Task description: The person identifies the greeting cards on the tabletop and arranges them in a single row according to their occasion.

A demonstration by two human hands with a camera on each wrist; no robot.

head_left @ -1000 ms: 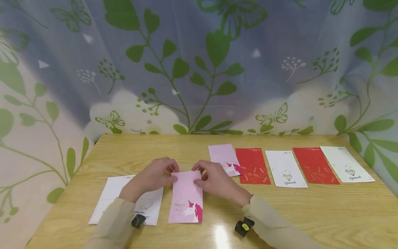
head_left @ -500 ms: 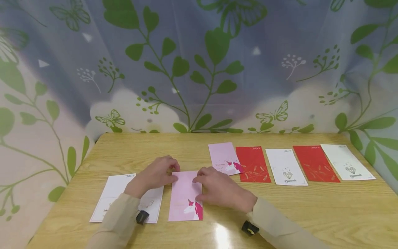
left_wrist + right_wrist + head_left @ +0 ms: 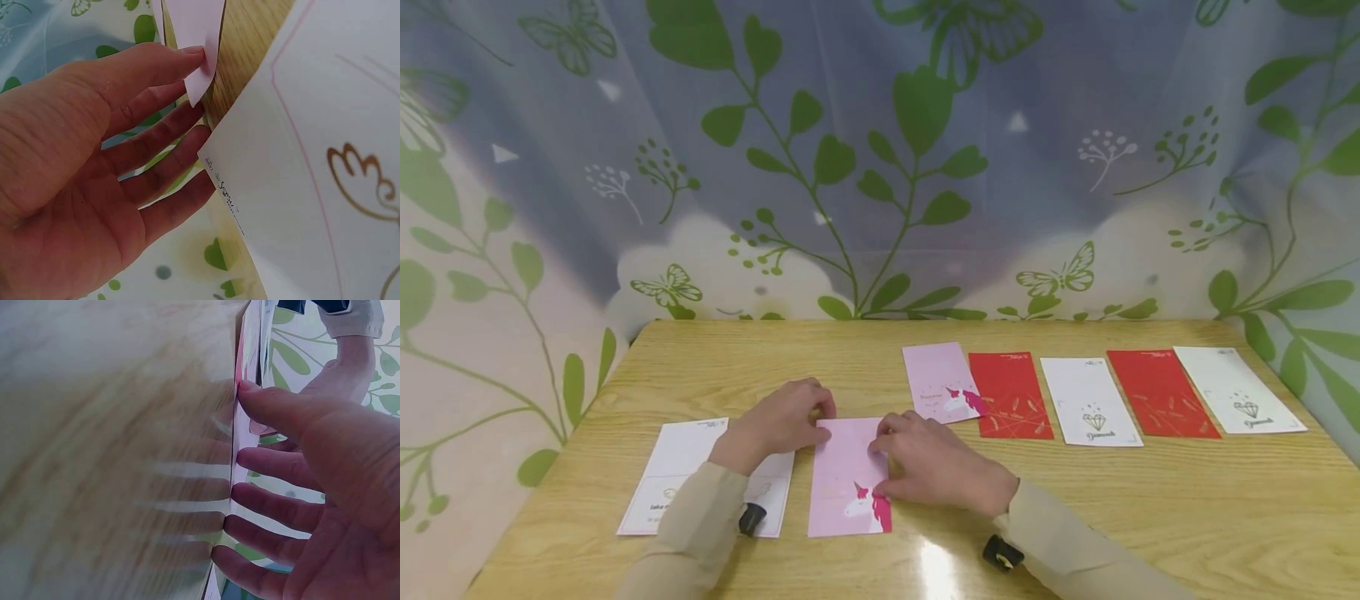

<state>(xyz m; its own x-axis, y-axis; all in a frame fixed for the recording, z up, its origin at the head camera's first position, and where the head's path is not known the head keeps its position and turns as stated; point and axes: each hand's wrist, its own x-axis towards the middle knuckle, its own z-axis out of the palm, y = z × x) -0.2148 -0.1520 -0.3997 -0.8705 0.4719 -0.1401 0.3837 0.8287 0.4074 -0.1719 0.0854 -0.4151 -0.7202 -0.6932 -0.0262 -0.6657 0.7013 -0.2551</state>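
Since the earliest head frame, the person's R hand has slid from the pink card's top corner down its R edge, and the pink card has shifted a touch nearer the wearer since the frame after that. Head view now: pink card, unicorn at the bottom, is front-centre on the wood table, btwn both hands. L hand pinches its top L corner; R hand grips nothing, its index finger and thumb spread along the R edge. A white card is partly hidden under the L forearm, just L of the pink one. Farther back, going R: 2nd pink card, its corner lapping the 1st red card, then a white diamond card, 2nd red card & 2nd diamond card. Patterned curtain behind. L wrist view: thumb on the pink card's face, index finger behind it, other fingers spread; white card w/ gold wing print close by. R wrist view: fingers fairly straight, tips lined up on the card's edge, thumb touching too; L hand and pale sleeve beyond.
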